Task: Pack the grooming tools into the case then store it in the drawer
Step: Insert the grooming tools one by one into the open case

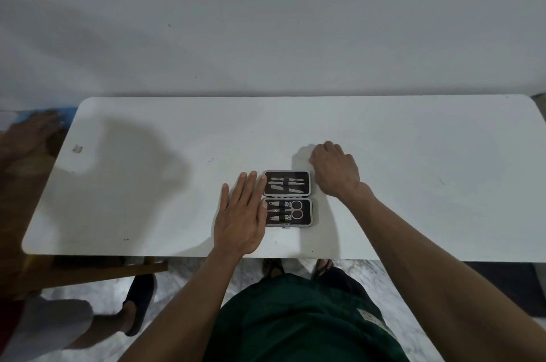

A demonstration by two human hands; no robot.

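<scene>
A small grooming case (307, 199) lies open flat on the white table (413, 184), dark inside with a silver rim. Its far half holds slim metal tools (286, 183) under straps. The near half holds small scissors (296, 209) and clippers. My left hand (240, 219) rests flat on the table, fingers spread, its fingertips touching the case's left edge. Just right of and beyond the case, my right hand (335, 171) is curled with fingers bent down onto the table; whether it holds anything is hidden. No drawer is visible.
The table stands against a plain white wall. A small scrap (77, 148) lies at the table's far left. Another person's foot in a dark slipper (139, 305) stands on the floor at lower left, beside a wooden frame (97, 270) under the table.
</scene>
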